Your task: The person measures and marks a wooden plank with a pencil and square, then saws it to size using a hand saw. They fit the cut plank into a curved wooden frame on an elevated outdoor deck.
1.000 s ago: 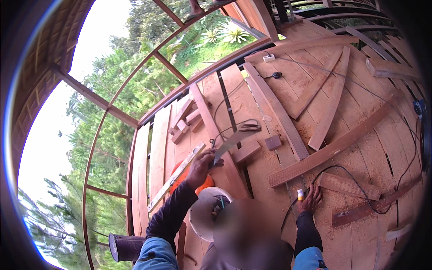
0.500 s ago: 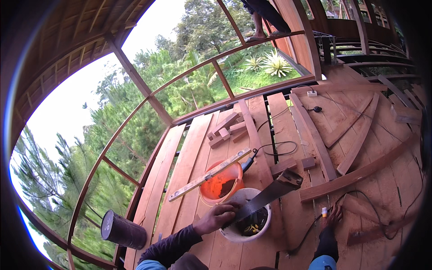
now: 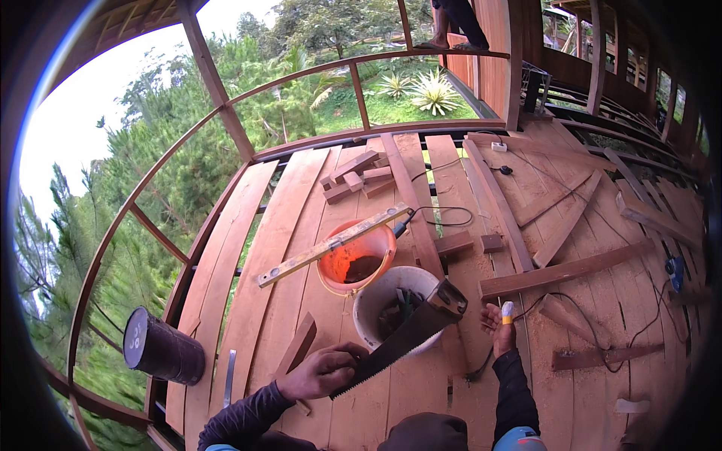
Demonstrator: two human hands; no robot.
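My left hand (image 3: 322, 371) is closed on the tip end of a handsaw (image 3: 398, 338), its teeth facing down and its wooden handle pointing away to the right. The blade passes in front of a whitish bucket (image 3: 362, 325) with dark tools inside. My right hand (image 3: 498, 323) is raised over the planks, empty, its palm turned up and its fingers loosely apart. Something white and yellow (image 3: 508, 313), like a wrapping, covers its thumb. Behind the whitish bucket stands an orange bucket (image 3: 382, 263), with a spirit level (image 3: 331, 246) resting across its rim.
Short wood blocks (image 3: 353, 180) lie farther off on the plank floor (image 3: 278, 218). To the right are curved beams (image 3: 560, 280), a power cord and a blue power tool (image 3: 674, 273). A dark drum (image 3: 167, 349) stands by the left railing. Another person's legs (image 3: 459, 26) are beyond the railing.
The saw has moved left and closer to me in my left hand, away from over the bucket. My right hand has lifted and moved left, turning its palm up. The view has shifted.
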